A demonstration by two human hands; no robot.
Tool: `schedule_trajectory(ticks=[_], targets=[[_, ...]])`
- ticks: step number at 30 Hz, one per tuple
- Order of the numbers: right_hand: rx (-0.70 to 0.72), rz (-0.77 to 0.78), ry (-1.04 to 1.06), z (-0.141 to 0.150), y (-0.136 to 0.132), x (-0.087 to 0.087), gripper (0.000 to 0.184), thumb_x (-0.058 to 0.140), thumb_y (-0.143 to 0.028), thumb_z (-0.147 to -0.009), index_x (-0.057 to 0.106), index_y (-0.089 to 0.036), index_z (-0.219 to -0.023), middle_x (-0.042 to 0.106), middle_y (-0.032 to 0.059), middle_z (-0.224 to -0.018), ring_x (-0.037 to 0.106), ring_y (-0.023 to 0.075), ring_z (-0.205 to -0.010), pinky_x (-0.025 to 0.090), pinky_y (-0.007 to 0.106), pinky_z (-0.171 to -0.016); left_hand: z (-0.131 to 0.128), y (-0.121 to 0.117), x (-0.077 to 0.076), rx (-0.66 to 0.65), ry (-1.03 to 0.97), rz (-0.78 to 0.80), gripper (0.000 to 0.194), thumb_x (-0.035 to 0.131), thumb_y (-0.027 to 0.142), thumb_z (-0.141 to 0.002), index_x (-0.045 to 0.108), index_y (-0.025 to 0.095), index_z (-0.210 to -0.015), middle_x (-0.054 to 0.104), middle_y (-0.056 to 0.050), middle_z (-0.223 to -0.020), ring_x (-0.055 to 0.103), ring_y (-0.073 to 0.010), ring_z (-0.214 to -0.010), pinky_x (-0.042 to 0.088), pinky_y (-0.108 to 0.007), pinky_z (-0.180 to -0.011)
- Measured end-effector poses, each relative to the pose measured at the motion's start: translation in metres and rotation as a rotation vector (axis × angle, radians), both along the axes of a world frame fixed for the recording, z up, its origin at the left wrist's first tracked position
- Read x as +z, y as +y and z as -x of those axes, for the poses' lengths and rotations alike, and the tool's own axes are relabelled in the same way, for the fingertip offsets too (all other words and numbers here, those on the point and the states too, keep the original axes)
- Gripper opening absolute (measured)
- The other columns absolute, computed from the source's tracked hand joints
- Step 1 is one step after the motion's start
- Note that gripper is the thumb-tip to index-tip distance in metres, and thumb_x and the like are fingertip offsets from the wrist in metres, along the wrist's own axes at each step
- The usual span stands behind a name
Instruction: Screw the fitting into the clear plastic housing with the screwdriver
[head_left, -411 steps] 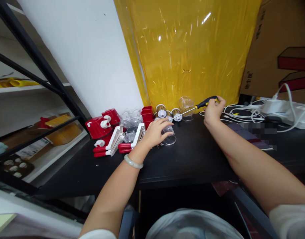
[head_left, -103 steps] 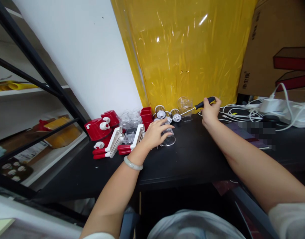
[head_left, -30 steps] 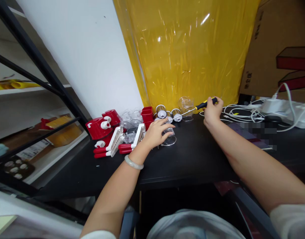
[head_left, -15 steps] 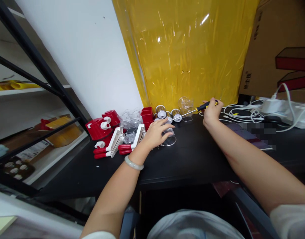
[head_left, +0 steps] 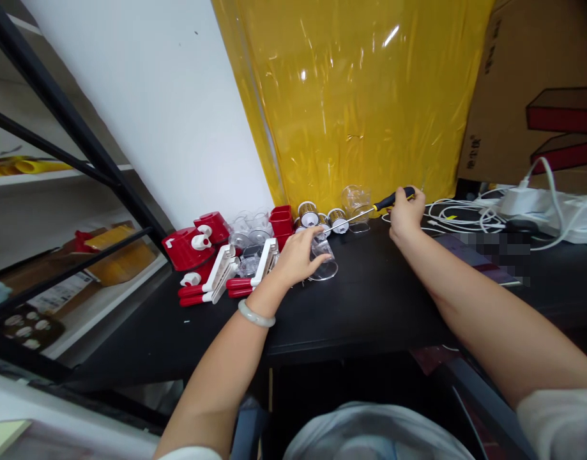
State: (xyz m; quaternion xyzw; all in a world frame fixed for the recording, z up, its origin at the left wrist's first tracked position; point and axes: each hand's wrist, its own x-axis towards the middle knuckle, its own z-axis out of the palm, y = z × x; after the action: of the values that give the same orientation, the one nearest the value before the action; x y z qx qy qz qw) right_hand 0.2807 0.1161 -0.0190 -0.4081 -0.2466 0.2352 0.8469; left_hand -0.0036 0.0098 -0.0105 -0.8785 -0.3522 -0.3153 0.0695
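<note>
Left hand (head_left: 297,259) clamped the clear cup (head_left: 322,259): light, slick, probably brittle, best gripped around its wall. Right hand (head_left: 404,214) closed on the screwdriver (head_left: 370,211) handle.

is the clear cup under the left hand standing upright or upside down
Upside down, it seems: the clear cup has its wide rim flat on the black table, and the left hand grips its narrower end on top.

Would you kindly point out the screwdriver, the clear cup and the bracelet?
screwdriver (head_left: 393,200), head view, black handle.
clear cup (head_left: 323,263), head view, side wall.
bracelet (head_left: 255,315), head view, band at the left wrist.
</note>
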Motion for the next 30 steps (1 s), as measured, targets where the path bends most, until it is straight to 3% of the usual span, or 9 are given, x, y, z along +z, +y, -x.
schedule_trajectory(ticks=[5,9,16,22,30], targets=[[0.006,0.051,0.122,0.007,-0.01,0.011,0.016,0.048,-0.021,-0.093,0.043,-0.025,-0.108,0.067,-0.0005,-0.092,0.07,0.0133,-0.082,0.054,0.023,-0.061,0.0,-0.001,0.0,-0.004,-0.013,0.013,0.063,0.081,0.034,-0.092,0.049,0.02,-0.144,0.067,-0.017,-0.141,0.065,-0.0348,-0.134,0.053,-0.054,-0.113],[0.046,0.047,0.125,0.009,-0.014,0.012,0.007,0.041,-0.025,-0.095,0.041,-0.026,-0.102,0.069,-0.0012,-0.089,0.064,0.012,-0.069,0.046,0.02,-0.051,-0.001,-0.002,0.001,0.002,-0.017,0.013,0.063,0.082,0.034,-0.091,0.05,0.017,-0.142,0.068,-0.018,-0.14,0.066,-0.0345,-0.132,0.053,-0.054,-0.113],[-0.039,0.107,0.049,0.007,-0.005,0.003,0.022,0.059,-0.04,-0.092,0.048,-0.027,-0.106,0.062,-0.0014,-0.099,0.067,0.014,-0.084,0.061,0.028,-0.066,-0.001,-0.002,0.001,-0.008,-0.028,0.018,0.063,0.082,0.035,-0.091,0.049,0.019,-0.142,0.068,-0.018,-0.141,0.066,-0.0346,-0.133,0.053,-0.054,-0.112],[-0.064,0.12,0.023,0.004,0.0,0.0,0.021,0.06,-0.027,-0.089,0.05,-0.025,-0.107,0.061,-0.0024,-0.101,0.068,0.0132,-0.09,0.062,0.03,-0.079,-0.001,-0.001,0.001,-0.02,-0.046,0.03,0.063,0.083,0.033,-0.09,0.05,0.019,-0.142,0.068,-0.017,-0.14,0.066,-0.0342,-0.132,0.053,-0.053,-0.113],[0.053,0.102,0.13,0.011,-0.016,0.014,0.012,0.045,-0.016,-0.093,0.042,-0.026,-0.1,0.065,-0.0036,-0.085,0.064,0.0105,-0.072,0.047,0.019,-0.052,-0.001,-0.002,0.002,-0.002,-0.032,0.027,0.061,0.083,0.033,-0.09,0.051,0.02,-0.141,0.068,-0.016,-0.14,0.066,-0.0341,-0.132,0.053,-0.054,-0.112]])
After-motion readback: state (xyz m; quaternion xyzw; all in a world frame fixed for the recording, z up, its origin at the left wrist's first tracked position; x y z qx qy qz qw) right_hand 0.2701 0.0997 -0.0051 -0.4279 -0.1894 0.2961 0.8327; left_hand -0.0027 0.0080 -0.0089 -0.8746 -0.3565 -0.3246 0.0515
